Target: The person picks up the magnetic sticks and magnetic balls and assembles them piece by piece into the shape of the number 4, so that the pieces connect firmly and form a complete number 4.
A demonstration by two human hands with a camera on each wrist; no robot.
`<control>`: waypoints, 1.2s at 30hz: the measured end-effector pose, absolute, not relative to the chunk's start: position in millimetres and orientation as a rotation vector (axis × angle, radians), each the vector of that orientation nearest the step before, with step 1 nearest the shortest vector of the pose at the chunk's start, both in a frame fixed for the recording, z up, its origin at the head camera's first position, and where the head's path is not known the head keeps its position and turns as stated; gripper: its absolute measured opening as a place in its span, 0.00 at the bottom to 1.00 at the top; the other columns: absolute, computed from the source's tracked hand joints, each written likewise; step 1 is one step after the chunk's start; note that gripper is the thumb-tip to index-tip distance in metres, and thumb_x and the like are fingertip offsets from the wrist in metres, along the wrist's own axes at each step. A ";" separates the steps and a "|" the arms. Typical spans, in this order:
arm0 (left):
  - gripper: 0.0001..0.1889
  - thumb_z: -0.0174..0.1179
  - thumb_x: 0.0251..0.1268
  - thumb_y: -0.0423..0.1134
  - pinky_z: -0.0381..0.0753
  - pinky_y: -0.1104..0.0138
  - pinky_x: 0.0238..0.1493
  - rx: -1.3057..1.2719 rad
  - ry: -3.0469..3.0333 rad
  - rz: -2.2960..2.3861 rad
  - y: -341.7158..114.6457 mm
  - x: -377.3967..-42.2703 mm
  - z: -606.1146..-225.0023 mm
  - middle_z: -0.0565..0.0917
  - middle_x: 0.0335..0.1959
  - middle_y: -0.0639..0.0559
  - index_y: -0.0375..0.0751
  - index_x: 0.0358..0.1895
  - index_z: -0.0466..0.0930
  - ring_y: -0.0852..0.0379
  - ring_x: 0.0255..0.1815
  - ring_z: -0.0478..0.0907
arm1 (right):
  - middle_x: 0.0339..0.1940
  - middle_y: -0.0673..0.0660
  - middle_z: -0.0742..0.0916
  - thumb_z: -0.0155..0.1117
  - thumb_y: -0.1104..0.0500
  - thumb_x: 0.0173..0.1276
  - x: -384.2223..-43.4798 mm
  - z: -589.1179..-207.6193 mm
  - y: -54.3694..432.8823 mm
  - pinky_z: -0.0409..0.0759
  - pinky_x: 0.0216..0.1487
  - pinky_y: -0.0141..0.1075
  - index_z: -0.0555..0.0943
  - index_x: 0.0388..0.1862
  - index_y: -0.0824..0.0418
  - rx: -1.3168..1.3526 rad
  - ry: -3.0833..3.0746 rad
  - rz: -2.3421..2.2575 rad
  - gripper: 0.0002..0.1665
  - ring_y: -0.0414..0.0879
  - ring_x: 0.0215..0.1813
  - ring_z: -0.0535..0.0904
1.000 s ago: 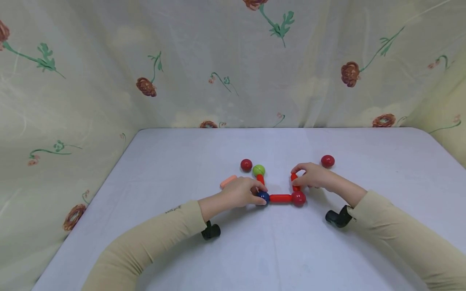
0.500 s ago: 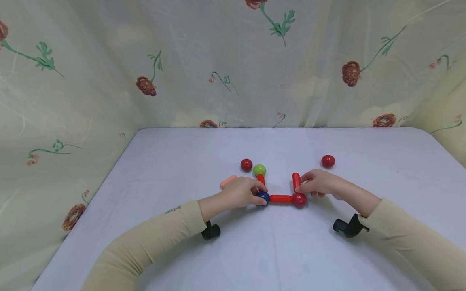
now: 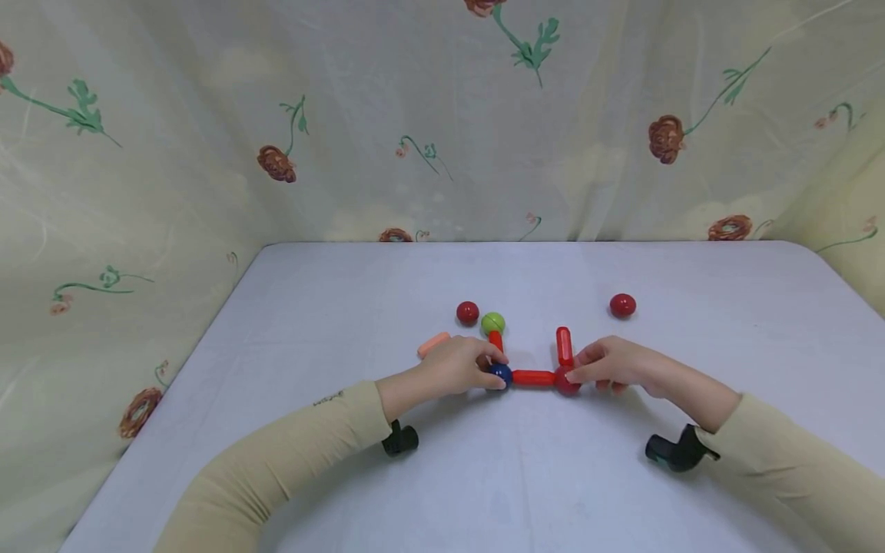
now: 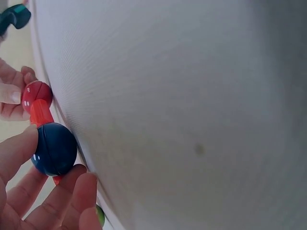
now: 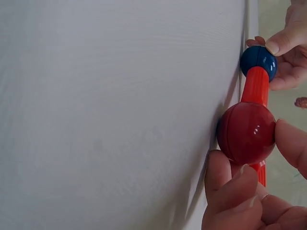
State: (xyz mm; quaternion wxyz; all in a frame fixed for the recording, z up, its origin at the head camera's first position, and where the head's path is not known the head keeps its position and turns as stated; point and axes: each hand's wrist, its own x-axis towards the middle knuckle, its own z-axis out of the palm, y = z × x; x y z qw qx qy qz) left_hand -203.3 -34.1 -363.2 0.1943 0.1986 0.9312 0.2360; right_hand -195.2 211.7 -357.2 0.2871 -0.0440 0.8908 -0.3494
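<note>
My left hand point(image 3: 456, 365) pinches a blue ball point(image 4: 55, 149) between thumb and fingers. A red rod point(image 3: 534, 378) joins that ball to a red ball point(image 5: 247, 133), which my right hand point(image 3: 611, 364) holds between thumb and fingers. From the red ball a second red rod point(image 3: 564, 346) points away toward the back, its far end free. Another short red rod point(image 3: 495, 340) runs back from the blue ball to a green ball point(image 3: 493, 323); part of this rod is hidden by my left hand. Together the pieces form a U shape on the white table.
A loose red ball point(image 3: 467, 312) lies beside the green one. Another red ball point(image 3: 623, 305) sits farther right, behind my right hand. An orange rod point(image 3: 433, 344) lies just behind my left hand. A flowered curtain point(image 3: 442, 123) hangs past the table's far edge.
My right hand has let go of the upper part of the right-hand rod and moved down toward me onto the red ball. The left hand stays on the blue ball.
</note>
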 end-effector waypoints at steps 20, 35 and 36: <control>0.20 0.65 0.54 0.47 0.66 0.74 0.25 0.574 2.617 0.631 -35.3 -202.6 -361.5 0.79 0.31 0.58 0.55 0.52 0.79 0.61 0.30 0.72 | 0.22 0.51 0.78 0.63 0.50 0.59 -193.3 -359.6 210.5 0.66 0.26 0.31 0.78 0.45 0.66 -0.089 2.375 -0.966 0.23 0.43 0.25 0.70; 0.22 0.58 0.62 0.40 0.76 0.67 0.38 0.383 2.868 0.654 -60.4 -257.7 -336.4 0.79 0.49 0.49 0.51 0.60 0.72 0.55 0.42 0.77 | 0.24 0.52 0.78 0.63 0.50 0.60 -192.0 -359.8 211.4 0.66 0.27 0.31 0.78 0.46 0.66 -0.110 2.380 -0.975 0.23 0.44 0.26 0.71; 0.22 0.59 0.62 0.40 0.76 0.66 0.40 0.366 2.858 0.631 -60.9 -261.3 -339.6 0.79 0.50 0.49 0.52 0.61 0.71 0.54 0.43 0.76 | 0.23 0.52 0.78 0.63 0.50 0.60 -191.8 -360.0 211.3 0.66 0.27 0.31 0.78 0.46 0.66 -0.108 2.380 -0.975 0.24 0.44 0.26 0.71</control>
